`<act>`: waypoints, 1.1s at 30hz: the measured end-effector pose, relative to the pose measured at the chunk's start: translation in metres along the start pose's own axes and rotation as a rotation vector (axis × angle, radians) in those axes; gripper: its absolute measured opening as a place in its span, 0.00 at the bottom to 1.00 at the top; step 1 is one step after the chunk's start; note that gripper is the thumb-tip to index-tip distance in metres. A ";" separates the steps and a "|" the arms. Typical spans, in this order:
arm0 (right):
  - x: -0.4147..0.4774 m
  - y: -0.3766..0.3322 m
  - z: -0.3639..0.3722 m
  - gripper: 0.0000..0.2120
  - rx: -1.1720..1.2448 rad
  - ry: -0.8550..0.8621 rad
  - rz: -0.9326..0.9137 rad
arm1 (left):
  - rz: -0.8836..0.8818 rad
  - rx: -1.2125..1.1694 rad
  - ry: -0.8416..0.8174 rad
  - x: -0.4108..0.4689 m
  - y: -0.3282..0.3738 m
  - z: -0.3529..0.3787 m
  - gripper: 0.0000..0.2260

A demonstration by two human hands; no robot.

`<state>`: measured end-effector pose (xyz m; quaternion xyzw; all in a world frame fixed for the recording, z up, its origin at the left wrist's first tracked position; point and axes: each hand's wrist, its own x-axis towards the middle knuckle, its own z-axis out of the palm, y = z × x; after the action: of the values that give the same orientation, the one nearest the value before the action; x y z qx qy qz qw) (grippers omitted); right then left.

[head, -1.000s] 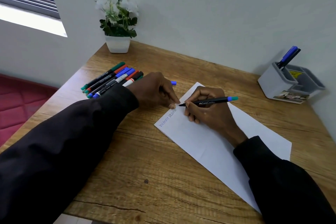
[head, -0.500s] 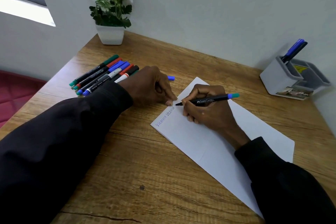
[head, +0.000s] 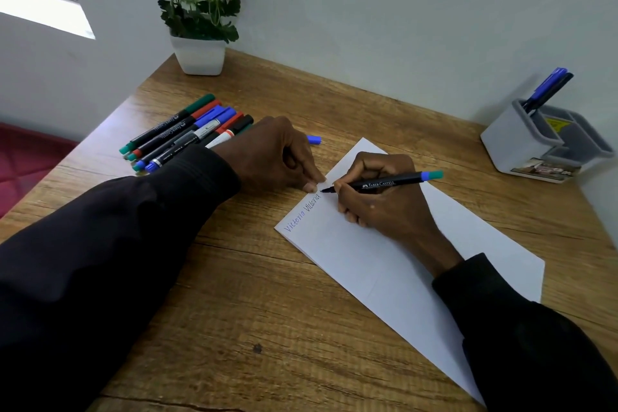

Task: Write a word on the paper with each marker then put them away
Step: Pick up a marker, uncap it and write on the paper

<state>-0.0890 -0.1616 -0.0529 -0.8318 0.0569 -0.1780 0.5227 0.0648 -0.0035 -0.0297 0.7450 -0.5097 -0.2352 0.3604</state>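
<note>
Marker [head: 384, 183] clamped in right hand [head: 381, 197], tip on the paper [head: 384, 264] at the end of the second "Vittoria".
Left hand [head: 274, 157] is curled shut just left of the tip, fingertips pinning the paper's edge, nothing visibly held. Blue cap [head: 313, 139] lies beyond that hand; loose markers [head: 187, 130] sit further left on the desk [head: 234, 294]. Holder [head: 535, 144] with two pens is well right of the grip.

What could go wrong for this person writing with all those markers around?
The right hand rests on the paper just after the two written words, so it might smear wet ink. A loose blue cap lies behind the left hand and could roll away. The left sleeve touches the pile of markers and might nudge them toward the desk edge.
</note>
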 end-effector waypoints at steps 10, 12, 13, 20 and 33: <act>-0.001 0.001 0.002 0.07 0.051 0.042 0.050 | -0.017 -0.018 -0.009 -0.001 0.000 -0.001 0.10; 0.000 0.001 0.002 0.07 0.043 0.042 0.047 | -0.006 -0.022 -0.009 -0.001 0.001 -0.001 0.10; 0.000 0.001 0.003 0.07 0.041 0.041 0.044 | -0.002 -0.022 -0.009 -0.001 0.001 -0.001 0.10; -0.001 0.003 0.002 0.08 0.069 0.067 0.080 | 0.008 -0.019 -0.015 -0.001 0.000 -0.001 0.10; 0.000 0.003 0.004 0.08 0.041 0.072 0.068 | 0.000 -0.011 -0.015 0.001 -0.003 -0.001 0.09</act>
<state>-0.0872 -0.1602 -0.0572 -0.8114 0.1003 -0.1910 0.5432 0.0674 -0.0037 -0.0314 0.7413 -0.5110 -0.2435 0.3606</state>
